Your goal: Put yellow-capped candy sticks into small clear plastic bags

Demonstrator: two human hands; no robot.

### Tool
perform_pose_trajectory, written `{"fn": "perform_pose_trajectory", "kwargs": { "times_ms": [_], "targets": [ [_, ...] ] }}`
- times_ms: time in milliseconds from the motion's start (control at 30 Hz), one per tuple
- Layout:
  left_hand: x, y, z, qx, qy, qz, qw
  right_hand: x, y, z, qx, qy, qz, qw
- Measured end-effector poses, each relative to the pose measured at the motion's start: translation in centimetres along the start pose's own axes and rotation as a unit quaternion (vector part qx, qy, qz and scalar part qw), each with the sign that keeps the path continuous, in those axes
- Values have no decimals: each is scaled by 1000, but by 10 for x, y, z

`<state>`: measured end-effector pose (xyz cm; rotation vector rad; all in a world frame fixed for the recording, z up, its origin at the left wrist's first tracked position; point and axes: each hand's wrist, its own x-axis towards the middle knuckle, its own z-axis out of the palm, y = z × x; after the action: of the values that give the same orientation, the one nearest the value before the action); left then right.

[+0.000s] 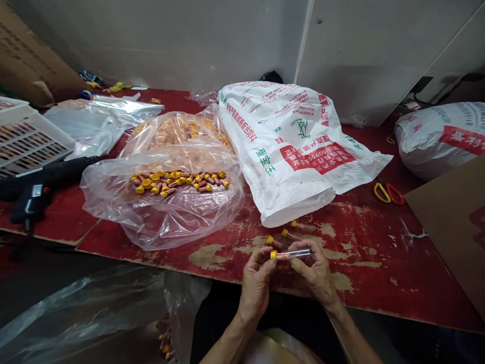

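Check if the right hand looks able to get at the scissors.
Likely yes: the white sack and cardboard box flank the scissors without covering their handles. The right hand would probably have to leave the clear tube to the left hand.

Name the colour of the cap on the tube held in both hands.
The cap is yellow, seen in the head view.

just one cam here, worn on the head, looking forward and down over the near edge of the red table (364,273), fairly close in
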<state>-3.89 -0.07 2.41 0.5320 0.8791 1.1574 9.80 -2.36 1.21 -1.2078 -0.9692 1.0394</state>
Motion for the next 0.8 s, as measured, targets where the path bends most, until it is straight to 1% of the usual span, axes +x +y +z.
{"fn": "perform_pose_trajectory", "kwargs": {
  "times_ms": [100, 167, 267, 333, 367, 400, 467, 500, 533, 567, 600, 633, 667, 700, 767, 800],
  "targets": [
    [-4, -4, -3, 46, 1, 12, 999, -4, 5, 10, -76, -26, -19, 997],
    [-6, -5, -8, 111, -4, 34, 993, -5, 9, 15, -123, -48, -60, 989],
    [-9, -2, -17, 216, -12, 94, 972, -6, 21, 24, -197, -68, -156, 965],
    [-10, 2, -24, 290, -33, 146, 945, -6, 31, 31, -251, -67, -241, 935],
    [-9, 6, -28, 338, -45, 178, 923, -6, 37, 34, -287, -62, -286, 912],
    [-8, 10, -31, 390, -50, 218, 893, -5, 42, 38, -332, -53, -326, 884],
    [1, 26, -38, 487, -31, 315, 814, -3, 50, 44, -429, -31, -379, 820],
    [8, 37, -42, 528, -5, 363, 768, -1, 52, 47, -473, -20, -387, 791],
    [18, 50, -45, 570, 32, 399, 717, 1, 52, 50, -509, -10, -386, 769],
    [30, 66, -47, 613, 75, 419, 665, 3, 52, 52, -536, 2, -383, 752],
    [45, 83, -50, 654, 115, 423, 617, 4, 51, 53, -555, 16, -382, 738],
    [62, 101, -51, 702, 153, 406, 565, 5, 49, 54, -568, 32, -383, 728],
    [81, 119, -53, 720, 169, 396, 545, 5, 47, 54, -575, 47, -386, 720],
    [100, 136, -53, 728, 168, 391, 537, 5, 44, 53, -578, 57, -390, 715],
    [137, 162, -53, 745, 141, 381, 529, 8, 41, 47, -573, 66, -397, 713],
    [154, 171, -53, 753, 123, 375, 526, 10, 39, 41, -569, 75, -398, 716]
  ]
}}
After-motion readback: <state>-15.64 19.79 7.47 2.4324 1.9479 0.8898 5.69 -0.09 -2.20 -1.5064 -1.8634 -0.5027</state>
